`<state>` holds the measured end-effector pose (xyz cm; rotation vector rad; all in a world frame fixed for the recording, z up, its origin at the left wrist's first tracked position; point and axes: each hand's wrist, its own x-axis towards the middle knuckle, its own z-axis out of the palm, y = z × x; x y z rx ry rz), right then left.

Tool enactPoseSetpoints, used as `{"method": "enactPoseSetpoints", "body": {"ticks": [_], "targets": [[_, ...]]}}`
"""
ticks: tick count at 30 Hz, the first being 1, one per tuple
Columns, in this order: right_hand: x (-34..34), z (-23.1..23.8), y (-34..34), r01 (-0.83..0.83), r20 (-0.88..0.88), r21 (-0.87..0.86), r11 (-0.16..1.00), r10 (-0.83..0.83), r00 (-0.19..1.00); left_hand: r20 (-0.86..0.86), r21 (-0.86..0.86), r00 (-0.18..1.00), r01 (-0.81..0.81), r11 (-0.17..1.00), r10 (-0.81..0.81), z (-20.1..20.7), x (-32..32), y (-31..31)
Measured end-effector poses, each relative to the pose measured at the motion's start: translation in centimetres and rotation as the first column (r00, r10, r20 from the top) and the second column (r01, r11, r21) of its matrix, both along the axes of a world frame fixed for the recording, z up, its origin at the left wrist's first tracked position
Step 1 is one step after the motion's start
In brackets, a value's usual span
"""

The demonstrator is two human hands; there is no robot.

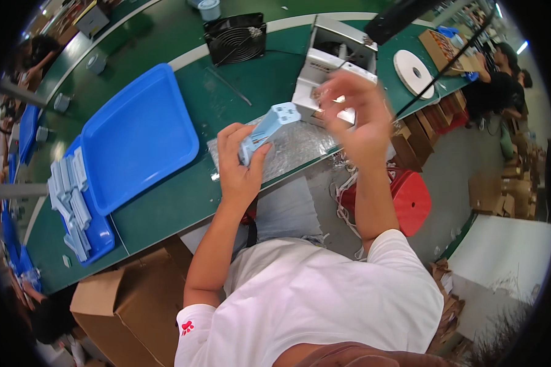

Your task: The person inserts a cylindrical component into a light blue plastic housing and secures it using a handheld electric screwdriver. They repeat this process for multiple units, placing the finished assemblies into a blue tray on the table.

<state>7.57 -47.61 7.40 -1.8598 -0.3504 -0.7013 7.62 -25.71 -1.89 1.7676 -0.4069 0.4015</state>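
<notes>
My left hand (240, 165) is wrapped round a light blue plastic housing (268, 126), held tilted above the bench with its holed end up and to the right. My right hand (360, 116) is raised in front of a white metal machine (309, 85) with an open top. Motion smears its fingers, so whether they hold anything cannot be made out. Under the housing, a sheet of clear plastic (288, 153) lies on the green bench (159, 214).
An empty blue tray (138, 134) overlaps another blue tray (101, 241) with several light blue parts (70, 189). A black fan (235, 40) and a white tape roll (414, 74) are on the bench. A red stool (409, 202) and a cardboard box (141, 300) stand below.
</notes>
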Motion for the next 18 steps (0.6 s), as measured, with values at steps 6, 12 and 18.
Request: {"method": "enactPoseSetpoints", "body": {"ticks": [6, 12, 18], "targets": [[9.6, 8.0, -3.2, 0.419, 0.446, 0.255, 0.872, -0.49, 0.749, -0.057, -0.089, 0.997, 0.047, 0.995, -0.052, -2.6, 0.3, -0.5], [4.4, 15.1, -0.9, -0.142, 0.6, 0.36, 0.922, -0.113, 0.792, -0.025, -0.043, 0.998, 0.064, 0.997, -0.065, -2.2, 0.3, -0.9], [5.8, 13.4, 0.9, 0.082, 0.545, 0.196, 0.977, -0.178, 0.82, -0.102, -0.05, 0.993, 0.052, 0.997, -0.057, -1.6, 0.3, -1.6]]}}
